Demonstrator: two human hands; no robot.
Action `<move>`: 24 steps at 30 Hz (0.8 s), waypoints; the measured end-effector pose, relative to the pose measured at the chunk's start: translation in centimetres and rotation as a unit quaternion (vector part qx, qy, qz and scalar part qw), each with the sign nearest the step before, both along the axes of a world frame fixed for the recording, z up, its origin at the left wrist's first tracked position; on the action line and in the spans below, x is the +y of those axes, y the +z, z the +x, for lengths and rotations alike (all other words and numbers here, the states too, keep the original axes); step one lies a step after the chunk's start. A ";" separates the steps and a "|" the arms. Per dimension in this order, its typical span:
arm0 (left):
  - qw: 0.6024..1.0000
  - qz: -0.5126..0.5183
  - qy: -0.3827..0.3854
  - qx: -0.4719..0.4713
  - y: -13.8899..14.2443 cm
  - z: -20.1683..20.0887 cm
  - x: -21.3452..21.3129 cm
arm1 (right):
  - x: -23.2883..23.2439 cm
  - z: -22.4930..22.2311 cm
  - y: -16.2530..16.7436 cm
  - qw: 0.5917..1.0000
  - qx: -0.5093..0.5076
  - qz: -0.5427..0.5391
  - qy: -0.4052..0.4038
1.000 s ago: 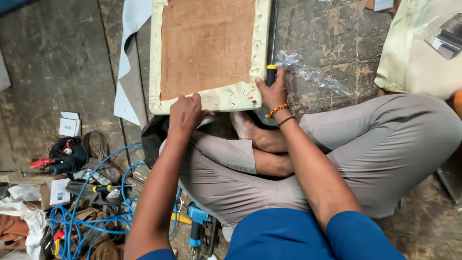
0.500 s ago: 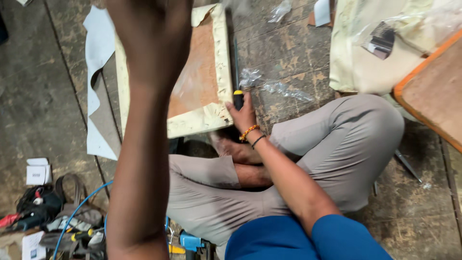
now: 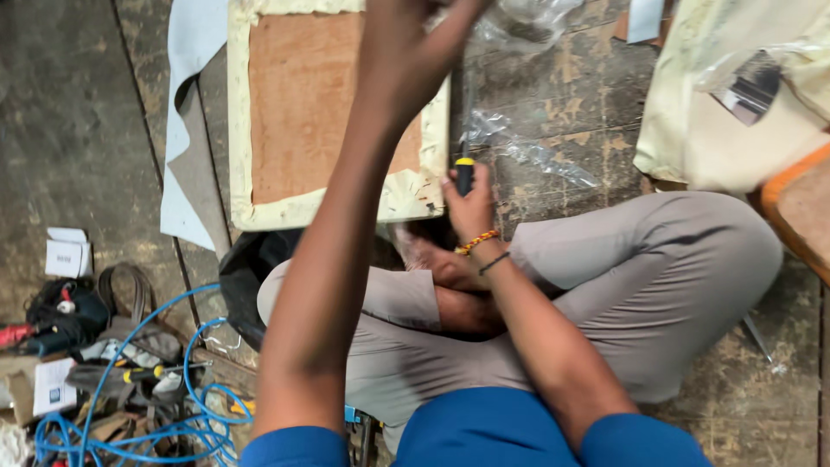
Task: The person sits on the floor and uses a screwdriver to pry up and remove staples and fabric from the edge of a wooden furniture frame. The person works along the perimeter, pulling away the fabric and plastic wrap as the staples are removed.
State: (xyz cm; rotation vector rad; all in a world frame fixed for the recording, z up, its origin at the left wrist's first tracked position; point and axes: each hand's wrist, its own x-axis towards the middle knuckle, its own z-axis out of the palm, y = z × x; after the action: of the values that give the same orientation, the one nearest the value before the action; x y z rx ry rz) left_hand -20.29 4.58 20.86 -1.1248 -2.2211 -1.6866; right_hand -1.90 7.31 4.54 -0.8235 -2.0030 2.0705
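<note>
A square seat panel (image 3: 328, 112), a brown board with cream fabric folded over its edges, lies on the floor in front of my crossed legs. My right hand (image 3: 471, 207) rests at the panel's near right corner, gripping a tool with a black and yellow handle (image 3: 464, 173) that points away from me. My left arm is raised across the view, and my left hand (image 3: 411, 39) hangs blurred above the panel at the top edge. Its fingers are partly cut off, so what it holds is unclear.
A grey sheet (image 3: 194, 130) lies under the panel's left side. Crumpled clear plastic (image 3: 527, 151) lies right of the panel. Cream fabric (image 3: 726, 130) and an orange-edged board (image 3: 800, 207) sit far right. A blue hose (image 3: 173, 406), hand tools and a small white box (image 3: 67, 252) clutter the left.
My left hand has lifted off the panel's near edge and risen high toward the camera. My right hand has stayed on the tool at the panel's corner.
</note>
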 end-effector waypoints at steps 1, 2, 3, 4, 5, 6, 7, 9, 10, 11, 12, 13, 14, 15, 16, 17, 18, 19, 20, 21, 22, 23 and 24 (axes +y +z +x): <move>0.987 0.037 0.084 -0.129 -1.3 2.4 -3.2 | 0.1 0.0 0.3 0.999 0.029 -0.018 -0.010; 0.949 0.071 0.161 -0.260 -2.7 5.0 -6.1 | 0.4 0.3 0.8 0.999 -0.048 0.012 -0.002; 0.935 0.072 0.235 -0.257 -4.3 7.9 -8.4 | 1.1 0.9 1.5 0.991 -0.125 0.045 0.005; 0.895 0.125 0.298 -0.307 -6.0 11.0 -10.2 | 1.9 1.4 2.5 0.977 -0.200 0.079 0.012; 0.880 0.094 0.351 -0.306 -7.7 14.3 -11.7 | 2.4 2.2 3.7 0.983 -0.151 0.098 0.025; 0.769 0.161 0.417 -0.457 -9.6 17.1 -12.2 | 3.0 3.4 5.0 0.987 -0.103 0.117 0.038; 0.737 0.215 0.401 -0.500 -11.5 19.9 -12.1 | 3.7 5.0 6.4 0.984 -0.085 0.139 0.072; 0.654 0.268 0.367 -0.605 -14.8 24.0 -10.7 | 5.1 8.0 9.0 0.973 -0.050 0.176 0.143; 0.600 0.268 0.349 -0.668 -16.1 25.3 -9.9 | 5.6 9.6 10.0 0.965 -0.034 0.189 0.181; 0.592 0.310 0.323 -0.670 -17.3 25.7 -9.3 | 6.0 11.0 10.8 0.953 -0.031 0.213 0.214; 0.583 0.352 0.296 -0.670 -18.3 25.5 -8.7 | 6.2 12.2 11.2 0.939 -0.028 0.237 0.246; 0.574 0.392 0.268 -0.667 -19.1 25.0 -8.3 | 5.9 13.2 11.3 0.939 -0.035 0.230 0.253; 0.542 0.433 0.266 -0.669 -19.7 24.3 -8.1 | 5.6 14.1 11.1 0.939 -0.042 0.223 0.259; 0.510 0.472 0.262 -0.670 -20.2 23.4 -7.9 | 5.4 14.7 10.8 0.939 -0.051 0.216 0.263; 0.478 0.509 0.257 -0.668 -20.5 22.7 -7.7 | 5.2 15.1 10.3 0.944 -0.073 0.192 0.259; 0.469 0.525 0.257 -0.662 -20.7 22.1 -7.6 | 4.8 15.3 9.7 0.948 -0.095 0.169 0.254; 0.459 0.541 0.260 -0.655 -20.8 21.8 -7.5 | 4.6 15.5 9.3 0.950 -0.118 0.144 0.250; 0.449 0.556 0.264 -0.647 -20.9 21.7 -7.4 | 4.5 15.8 8.9 0.950 -0.097 0.145 0.258; 0.467 0.560 0.247 -0.638 -21.0 21.5 -7.3 | 4.3 15.8 8.6 0.951 -0.073 0.144 0.264; 0.484 0.562 0.231 -0.629 -21.2 21.6 -7.2 | 4.1 15.9 8.5 0.951 -0.052 0.142 0.270; 0.500 0.564 0.215 -0.621 -21.4 21.8 -7.2 | 4.0 16.0 8.4 0.958 -0.108 0.086 0.253; 0.505 0.561 0.215 -0.619 -21.5 21.8 -7.1 | 3.8 15.9 8.5 0.958 -0.162 0.031 0.233; 0.511 0.558 0.214 -0.618 -21.8 21.9 -7.0 | 3.7 15.7 8.6 0.953 -0.213 -0.025 0.212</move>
State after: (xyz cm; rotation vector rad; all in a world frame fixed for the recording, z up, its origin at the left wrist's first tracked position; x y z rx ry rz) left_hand 1.61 -2.46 -0.90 1.1699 -0.6200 -3.0524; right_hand 13.81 11.05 13.11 -0.9935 -2.5550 2.3288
